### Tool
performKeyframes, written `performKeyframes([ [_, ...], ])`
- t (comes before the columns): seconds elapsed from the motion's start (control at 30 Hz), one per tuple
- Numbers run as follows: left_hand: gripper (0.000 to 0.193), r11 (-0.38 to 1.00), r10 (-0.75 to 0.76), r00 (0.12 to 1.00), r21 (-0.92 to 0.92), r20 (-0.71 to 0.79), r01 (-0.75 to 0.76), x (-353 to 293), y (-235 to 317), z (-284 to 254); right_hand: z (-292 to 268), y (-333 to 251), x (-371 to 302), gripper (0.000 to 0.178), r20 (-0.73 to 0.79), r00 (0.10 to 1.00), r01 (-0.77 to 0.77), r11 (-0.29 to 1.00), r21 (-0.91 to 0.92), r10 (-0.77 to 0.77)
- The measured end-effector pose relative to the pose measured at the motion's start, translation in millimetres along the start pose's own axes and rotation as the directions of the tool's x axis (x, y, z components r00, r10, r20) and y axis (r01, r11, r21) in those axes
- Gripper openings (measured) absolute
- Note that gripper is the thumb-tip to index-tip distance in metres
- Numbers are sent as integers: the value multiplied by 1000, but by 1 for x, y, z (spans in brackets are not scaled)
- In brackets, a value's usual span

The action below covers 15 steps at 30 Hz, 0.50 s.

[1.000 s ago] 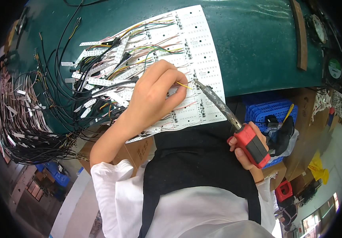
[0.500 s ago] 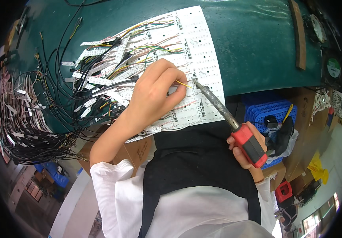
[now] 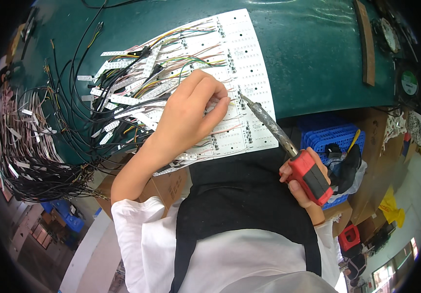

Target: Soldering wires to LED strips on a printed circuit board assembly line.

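White circuit boards (image 3: 255, 73) lie in a sheet on the green table, with rows of small dark components and many thin coloured wires (image 3: 198, 61) joined to them. My left hand (image 3: 191, 107) rests over the boards, thumb and fingers pinched on a thin yellow wire (image 3: 232, 103), mostly hidden by the fingertips. In my right hand (image 3: 298, 183) is a soldering iron (image 3: 309, 177) with a red and black grip. Its metal tip points up and left to a component row just right of my left fingertips; whether it touches is too small to tell.
Black cables (image 3: 76, 105) with white strip pieces spread left of the boards, and a thick bundle of wires (image 3: 29, 166) hangs at the table's left end. A wooden bar (image 3: 365, 44) and a small fan (image 3: 408, 83) are at the right. Below stands a blue basket (image 3: 318, 137).
The iron's tip has shifted slightly up and right. My left fingers have drawn in a little, and less of the yellow wire shows.
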<state>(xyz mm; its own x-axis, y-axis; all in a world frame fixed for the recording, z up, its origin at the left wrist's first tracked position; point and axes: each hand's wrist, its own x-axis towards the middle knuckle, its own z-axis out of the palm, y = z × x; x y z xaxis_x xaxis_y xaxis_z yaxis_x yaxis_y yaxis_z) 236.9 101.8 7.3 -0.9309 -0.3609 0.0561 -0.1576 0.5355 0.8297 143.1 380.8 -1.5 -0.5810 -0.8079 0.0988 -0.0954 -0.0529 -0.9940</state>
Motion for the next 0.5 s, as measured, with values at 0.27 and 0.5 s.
performKeyframes([
  [0.27, 14, 993, 107, 994, 57, -33, -105, 0, -2, 1, 2, -1, -1, 58, -16, 1000, -20, 1000, 8, 21],
  [0.5, 12, 985, 105, 993, 145, -55, -96, 1, -3, 4, 2, -3, 2, 59, 17, 999, -41, 982, -186, 45],
])
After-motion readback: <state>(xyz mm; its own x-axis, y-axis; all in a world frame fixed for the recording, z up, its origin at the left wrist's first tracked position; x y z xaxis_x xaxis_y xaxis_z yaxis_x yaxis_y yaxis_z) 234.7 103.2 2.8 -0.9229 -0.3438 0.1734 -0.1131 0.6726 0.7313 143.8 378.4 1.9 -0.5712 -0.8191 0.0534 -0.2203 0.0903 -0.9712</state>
